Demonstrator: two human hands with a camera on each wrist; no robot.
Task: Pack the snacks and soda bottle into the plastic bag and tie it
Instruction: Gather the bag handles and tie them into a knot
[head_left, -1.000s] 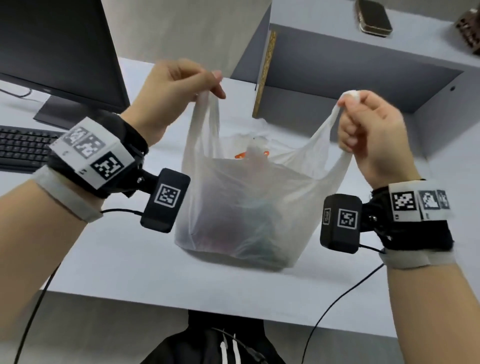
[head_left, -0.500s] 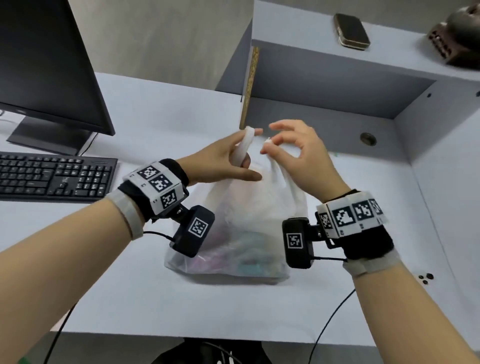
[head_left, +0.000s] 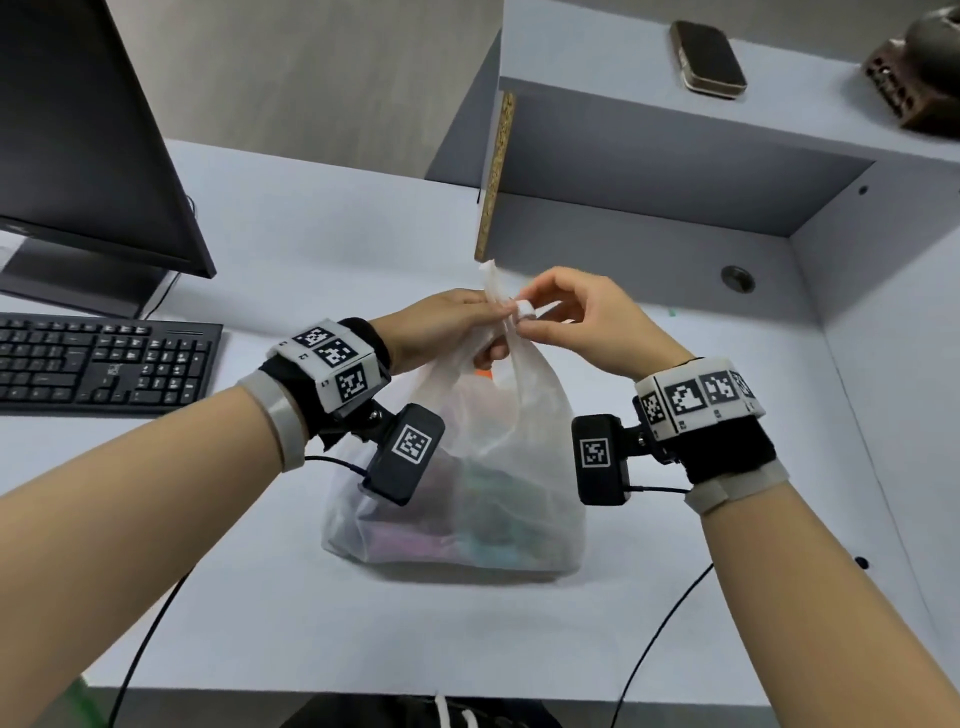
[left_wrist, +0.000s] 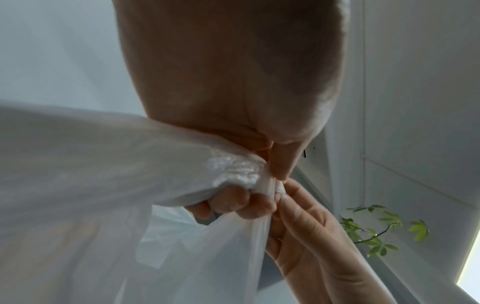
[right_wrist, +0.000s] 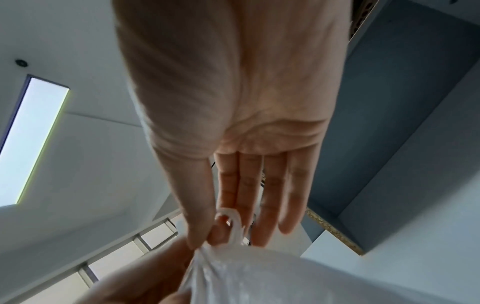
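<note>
A translucent white plastic bag (head_left: 498, 467) stands on the white desk (head_left: 311, 260), with dim pink, teal and orange shapes inside. Its two handles (head_left: 493, 291) are gathered above it. My left hand (head_left: 457, 327) grips one bunched handle (left_wrist: 233, 170), whose end sticks up past the fingers. My right hand (head_left: 566, 317) pinches the other handle's loop (right_wrist: 231, 224) between thumb and forefinger, its other fingers held straight. The two hands touch over the bag's mouth. The bag's contents are too blurred through the plastic to tell apart.
A black monitor (head_left: 78, 145) and keyboard (head_left: 104, 364) stand at the left. A grey shelf unit (head_left: 675, 171) rises behind the bag, with a small dark case (head_left: 706, 60) on top. Wrist-camera cables (head_left: 654, 639) trail over the desk's front edge.
A second ago the hands held the handles high and wide apart with the bag stretched open. They have come together over the bag, which now sits lower, and the handles cross.
</note>
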